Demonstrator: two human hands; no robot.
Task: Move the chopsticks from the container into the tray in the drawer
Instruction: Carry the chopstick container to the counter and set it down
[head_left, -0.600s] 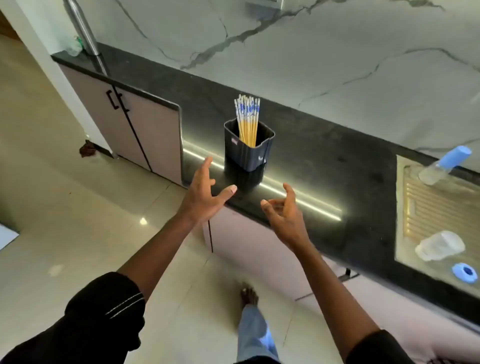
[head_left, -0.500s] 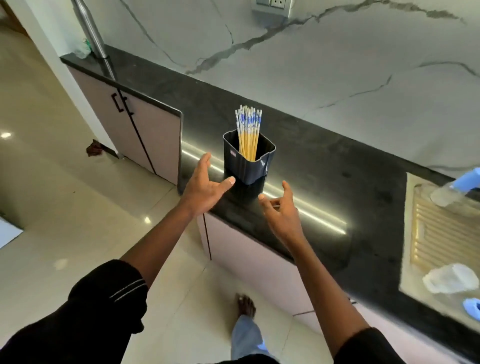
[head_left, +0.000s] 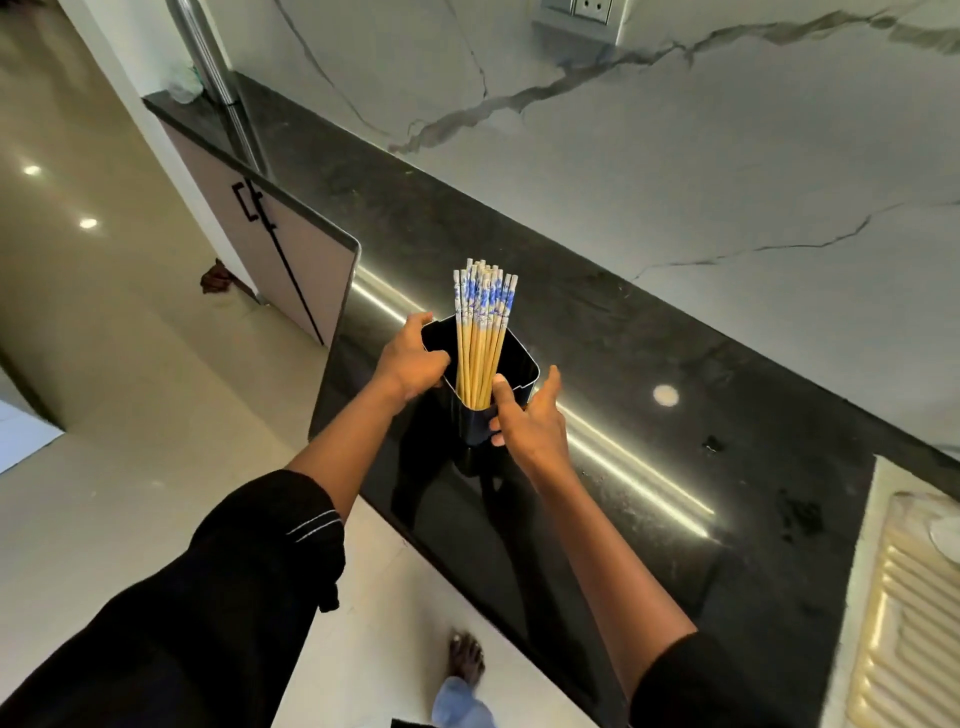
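A: Starting at the left, what is the left hand (head_left: 410, 364) doing?

B: Its fingers (head_left: 423, 319) curl over the near-left rim of the container (head_left: 519, 364), thumb inside the rim, the rest on the outside wall. It looks like a closed grip on the container itself, not on the sticks.

A: And the chopsticks (head_left: 480, 338)?

B: They stand bunched upright in the container, blue-patterned tops well above the rim, leaning slightly toward the back. The container sits on the dark surface (head_left: 675, 415), near its front edge.

A: The right hand (head_left: 527, 421)?

B: It presses on the near-right corner. The thumb sits at the rim just beside the sticks, two fingers lie on the outer wall, and the index finger points up and away, free. So it is half open, bracing the container rather than clamped; whether the thumb touches the sticks cannot be told.

A: So what makes this step go well?

B: Judging from this, the person is steadying the container before drawing the sticks out. The left hand should keep the container planted while the right gathers the whole bundle low, near the rim, and pinches it firmly so none fan out. Lifting straight up along the lean would avoid tipping the container.

A: And the drawer with the tray?

B: Neither is in view; only closed cupboard doors (head_left: 291, 270) show at far left.
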